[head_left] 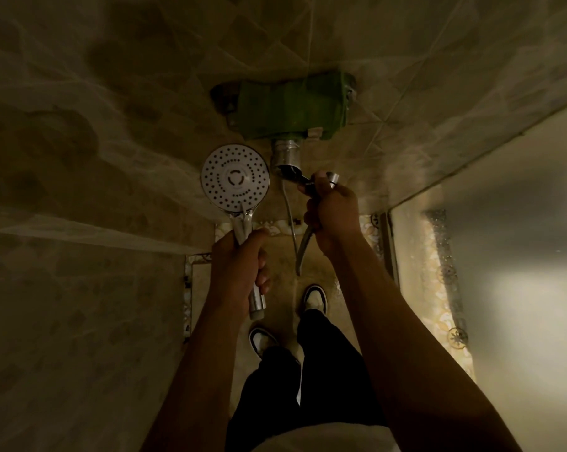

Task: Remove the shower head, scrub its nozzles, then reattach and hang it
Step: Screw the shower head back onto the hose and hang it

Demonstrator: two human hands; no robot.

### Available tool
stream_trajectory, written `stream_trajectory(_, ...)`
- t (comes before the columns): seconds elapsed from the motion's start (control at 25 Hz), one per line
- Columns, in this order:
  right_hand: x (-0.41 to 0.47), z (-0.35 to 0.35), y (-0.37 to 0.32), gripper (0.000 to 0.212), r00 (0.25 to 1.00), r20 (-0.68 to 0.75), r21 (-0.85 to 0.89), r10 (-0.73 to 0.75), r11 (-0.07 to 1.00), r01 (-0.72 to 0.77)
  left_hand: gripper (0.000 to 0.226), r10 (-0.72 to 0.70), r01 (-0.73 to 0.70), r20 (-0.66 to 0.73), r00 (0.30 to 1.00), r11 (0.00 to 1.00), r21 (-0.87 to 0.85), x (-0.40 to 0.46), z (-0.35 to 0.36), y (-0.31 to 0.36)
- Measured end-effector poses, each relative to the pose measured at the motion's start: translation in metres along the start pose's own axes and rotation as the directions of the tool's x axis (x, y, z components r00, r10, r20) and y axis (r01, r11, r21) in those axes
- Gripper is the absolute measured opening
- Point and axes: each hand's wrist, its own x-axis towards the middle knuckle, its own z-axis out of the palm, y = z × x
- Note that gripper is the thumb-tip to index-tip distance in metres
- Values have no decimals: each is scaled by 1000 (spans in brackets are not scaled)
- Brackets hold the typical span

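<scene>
- Stood far and centre on the tiled wall point(112, 93): green-wrapped mixer point(291, 106), chrome outlet point(286, 154) below it.
- Held left of the outlet, detached from the hose: shower head point(235, 177), nozzle face toward the camera.
- Wrapped round the shower head's handle, fingers curled tight: left hand point(239, 265).
- Clamped on pliers point(305, 236) and the hose point(291, 223) end nut, right of the head: right hand point(332, 210).
- No containers seen.

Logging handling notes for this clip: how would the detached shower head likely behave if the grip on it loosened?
The shower head is probably top-heavy: its wide disc sits far above the left hand. Its glossy chrome handle looks slippery, likelier so if wet. It appears rigid, unlike the hose drooping from the right hand.
</scene>
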Motion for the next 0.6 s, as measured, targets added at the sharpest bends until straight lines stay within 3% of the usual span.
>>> stream_trajectory(0.24,1,0,0,20,1000,0,-2,10,1000,-10,16,-4,4,-6,1000,1000,18,-1,2,-1)
stream_trajectory(0.6,-2,0,2,21,1000,-10,-15,12,1000,-13,22,-4,4,-1,1000,1000,-13,-6,2,-4)
